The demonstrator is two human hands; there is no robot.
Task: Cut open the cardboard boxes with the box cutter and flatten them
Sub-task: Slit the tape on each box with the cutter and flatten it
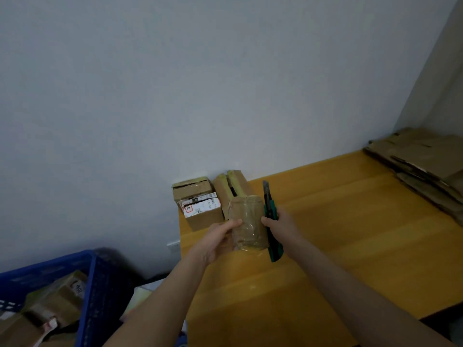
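Observation:
A small cardboard box [248,221] wrapped in clear tape is held above the yellow table [338,234]. My left hand [218,239] grips its left side, thumb on the front face. My right hand [283,226] holds the green box cutter [271,221] against the box's right side, blade end pointing up and away. Behind it, against the wall, stand two more boxes: one with a white shipping label [200,204] and one with yellow-green tape and an open slit [233,189].
A stack of flattened cardboard [423,166] lies at the table's far right. On the floor to the left, a blue plastic crate [90,284] holds several more taped boxes. A pale wall rises right behind the table.

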